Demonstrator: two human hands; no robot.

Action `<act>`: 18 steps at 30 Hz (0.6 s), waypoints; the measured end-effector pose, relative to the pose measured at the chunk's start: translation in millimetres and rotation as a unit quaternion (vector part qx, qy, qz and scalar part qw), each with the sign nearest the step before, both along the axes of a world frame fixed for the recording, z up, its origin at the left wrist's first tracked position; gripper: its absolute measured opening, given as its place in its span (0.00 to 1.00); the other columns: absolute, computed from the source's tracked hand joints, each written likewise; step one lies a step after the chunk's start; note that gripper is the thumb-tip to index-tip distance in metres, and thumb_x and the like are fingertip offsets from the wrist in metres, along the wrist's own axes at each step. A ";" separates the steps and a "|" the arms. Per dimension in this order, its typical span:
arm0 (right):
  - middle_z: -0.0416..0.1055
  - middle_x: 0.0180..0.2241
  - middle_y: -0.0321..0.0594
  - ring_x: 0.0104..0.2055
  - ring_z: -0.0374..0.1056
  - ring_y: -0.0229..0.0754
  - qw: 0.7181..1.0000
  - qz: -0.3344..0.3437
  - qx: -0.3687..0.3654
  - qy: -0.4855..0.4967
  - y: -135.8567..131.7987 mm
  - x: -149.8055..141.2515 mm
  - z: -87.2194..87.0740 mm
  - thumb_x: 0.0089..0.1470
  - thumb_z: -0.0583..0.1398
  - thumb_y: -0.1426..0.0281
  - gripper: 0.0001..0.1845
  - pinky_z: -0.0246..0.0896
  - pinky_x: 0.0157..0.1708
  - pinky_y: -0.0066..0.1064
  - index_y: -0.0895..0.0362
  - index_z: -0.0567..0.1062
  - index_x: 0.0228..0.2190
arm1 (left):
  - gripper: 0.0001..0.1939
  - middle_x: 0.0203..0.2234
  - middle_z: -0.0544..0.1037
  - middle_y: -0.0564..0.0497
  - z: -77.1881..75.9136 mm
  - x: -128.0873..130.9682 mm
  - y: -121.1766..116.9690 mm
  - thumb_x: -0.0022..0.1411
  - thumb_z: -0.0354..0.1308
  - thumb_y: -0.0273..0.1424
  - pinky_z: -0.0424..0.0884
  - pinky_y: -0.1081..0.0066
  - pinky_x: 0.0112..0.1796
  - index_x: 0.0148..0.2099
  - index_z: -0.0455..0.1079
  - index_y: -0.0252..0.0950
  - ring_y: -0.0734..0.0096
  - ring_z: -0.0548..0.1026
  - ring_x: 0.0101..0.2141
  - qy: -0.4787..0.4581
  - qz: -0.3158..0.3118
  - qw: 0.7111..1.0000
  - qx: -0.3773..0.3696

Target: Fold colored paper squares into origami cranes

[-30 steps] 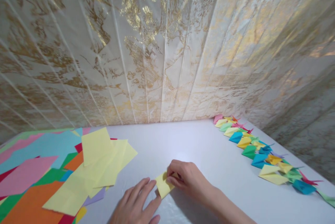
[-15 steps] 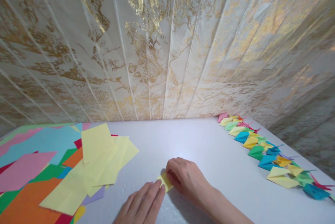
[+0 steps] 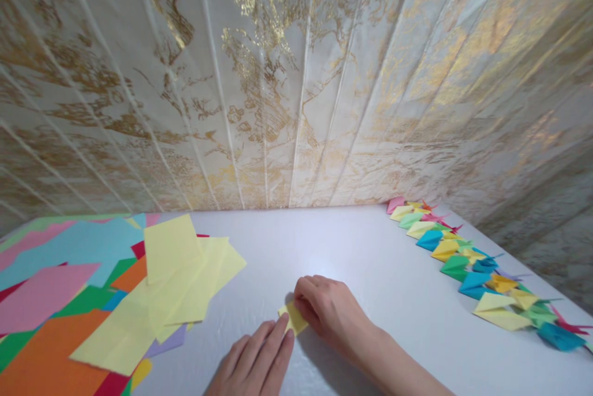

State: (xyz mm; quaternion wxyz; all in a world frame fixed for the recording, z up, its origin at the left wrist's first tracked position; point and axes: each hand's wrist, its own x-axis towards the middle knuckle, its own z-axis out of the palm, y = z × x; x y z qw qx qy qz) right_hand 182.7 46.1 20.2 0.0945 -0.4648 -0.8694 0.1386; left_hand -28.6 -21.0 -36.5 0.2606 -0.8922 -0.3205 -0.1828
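Observation:
A small folded piece of yellow paper lies on the white table, low in the middle of the view. My right hand is curled over its right edge, fingers pressed together on the paper; the fingertips and thumb are partly hidden. From the lower left, my left hand reaches in with its fingers stretched out and flat, the fingertips touching the paper's lower left edge. The paper's right part is covered by my right hand.
Yellow paper sheets overlap a spread of coloured sheets, among them an orange sheet and a pink sheet, on the left. Folded paper cranes in several colours line the table's right side. A gold-patterned curtain hangs behind the table.
The view has shifted very slightly. The left fingers have moved a little at the paper's edge, and a bit more of the yellow paper shows between the hands.

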 end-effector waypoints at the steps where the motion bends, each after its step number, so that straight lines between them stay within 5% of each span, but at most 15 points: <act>1: 0.76 0.31 0.37 0.30 0.68 0.38 1.000 -0.001 0.002 0.003 0.0 0.0 -0.6 0.58 0.57 0.80 0.08 0.50 0.29 0.28 0.57 0.72 0.32 | 0.17 0.54 0.79 0.50 0.2 -0.1 -0.7 0.70 0.51 0.34 0.69 0.69 0.45 0.56 0.73 0.38 0.64 0.75 0.50 0.000 0.002 1.000 -0.001; 18: 0.77 0.31 0.38 0.30 0.69 0.38 0.999 -0.018 0.028 -0.022 -1.9 -2.6 -8.0 0.59 0.57 0.79 0.07 0.49 0.28 0.29 0.57 0.72 0.32 | 0.21 0.53 0.80 0.47 3.4 2.8 -3.9 0.64 0.52 0.27 0.68 0.67 0.45 0.58 0.71 0.38 0.62 0.74 0.51 0.016 0.022 1.000 0.000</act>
